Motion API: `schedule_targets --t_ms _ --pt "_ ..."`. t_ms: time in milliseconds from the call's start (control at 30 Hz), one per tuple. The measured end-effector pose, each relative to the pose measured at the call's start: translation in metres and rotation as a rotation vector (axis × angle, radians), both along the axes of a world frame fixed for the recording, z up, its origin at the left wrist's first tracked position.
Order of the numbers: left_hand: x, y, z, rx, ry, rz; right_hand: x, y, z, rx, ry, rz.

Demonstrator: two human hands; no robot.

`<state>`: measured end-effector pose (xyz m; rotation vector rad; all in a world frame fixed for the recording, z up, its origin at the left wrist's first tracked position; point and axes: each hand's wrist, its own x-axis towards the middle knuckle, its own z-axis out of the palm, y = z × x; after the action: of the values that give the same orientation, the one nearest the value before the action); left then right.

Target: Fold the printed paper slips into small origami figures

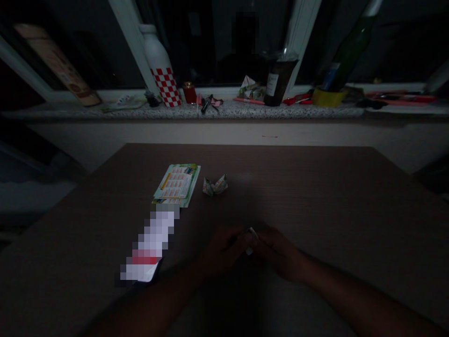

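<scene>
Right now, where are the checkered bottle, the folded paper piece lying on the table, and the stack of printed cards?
Checkered bottle (pixel 167 86): head view, red-and-white lower body.
Folded paper piece (pixel 209 188): head view, left half.
Stack of printed cards (pixel 176 182): head view, top card.

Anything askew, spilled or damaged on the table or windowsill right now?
Nothing looks spilled or broken. The printed sheets lie unevenly stacked, edges out of line, and small items clutter the windowsill. It's too dark to judge the pale piece between the left hand and right hand.

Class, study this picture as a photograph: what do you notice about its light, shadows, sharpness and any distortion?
Head view: dim overall; the hands dark and soft-edged, shadow around them on the table; window frame leaning outward at left; blocky pixelation over the phone.
</scene>
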<state>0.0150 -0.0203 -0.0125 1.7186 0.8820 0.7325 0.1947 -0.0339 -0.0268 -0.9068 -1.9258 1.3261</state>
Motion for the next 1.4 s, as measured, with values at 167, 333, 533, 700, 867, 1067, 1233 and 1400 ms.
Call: schedule_targets --t_ms 167,333,533,700,867,1067,1233,1400 --pt "0.0 0.0 0.004 0.05 0.047 -0.061 0.0 0.001 0.007 -0.021 -0.052 0.061" --pt "-0.002 0.001 0.003 0.042 0.051 -0.063 0.0 0.001 0.007 -0.007 -0.044 0.063" --pt "-0.001 0.0 -0.002 0.025 0.011 -0.002 0.0 0.0 0.001 -0.003 0.001 0.005" --pt "-0.001 0.0 0.0 0.053 0.05 -0.004 0.0 0.001 -0.002 0.016 0.015 -0.015" --pt "-0.001 0.0 0.0 0.069 0.068 -0.02 0.0 0.001 -0.003 0.014 0.034 -0.024" --pt "-0.001 0.0 -0.001 0.022 0.052 -0.016 -0.001 -0.001 0.001 -0.016 -0.018 -0.033" --pt "0.0 0.0 0.001 -0.021 0.017 -0.017 -0.001 0.0 -0.001 -0.005 0.001 -0.041" --pt "0.0 -0.001 0.003 0.015 0.053 0.024 -0.003 0.001 0.002 0.019 0.013 -0.038"
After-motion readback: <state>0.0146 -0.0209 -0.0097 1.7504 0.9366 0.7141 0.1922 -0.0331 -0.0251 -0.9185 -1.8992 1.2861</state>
